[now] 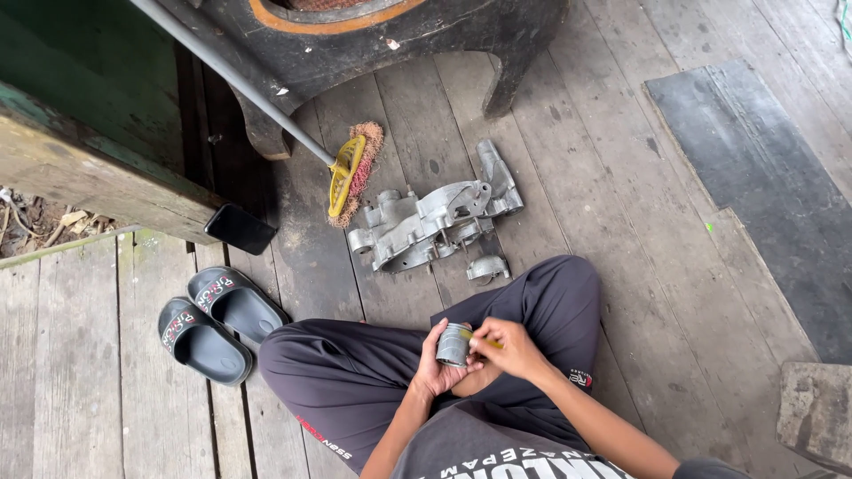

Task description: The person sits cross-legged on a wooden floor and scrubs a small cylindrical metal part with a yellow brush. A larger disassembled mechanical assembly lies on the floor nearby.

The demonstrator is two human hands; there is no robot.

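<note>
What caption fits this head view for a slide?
Seated on wooden planks, left hand holds a small metal cylinder; right hand touches it.

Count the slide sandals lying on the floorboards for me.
2. One dark slide sandal lies nearest the left edge; the other sandal lies right beside it, close to the seated person's knee. None appear hidden.

Head camera looks steeply down, fairly close, at lap and plank floor [621, 222].

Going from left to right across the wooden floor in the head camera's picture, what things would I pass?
Pair of dark grey rubber slippers → black phone lying flat → yellow-headed broom → grey cast-metal engine casing → small silver metal cap → dark rectangular mat.
</note>
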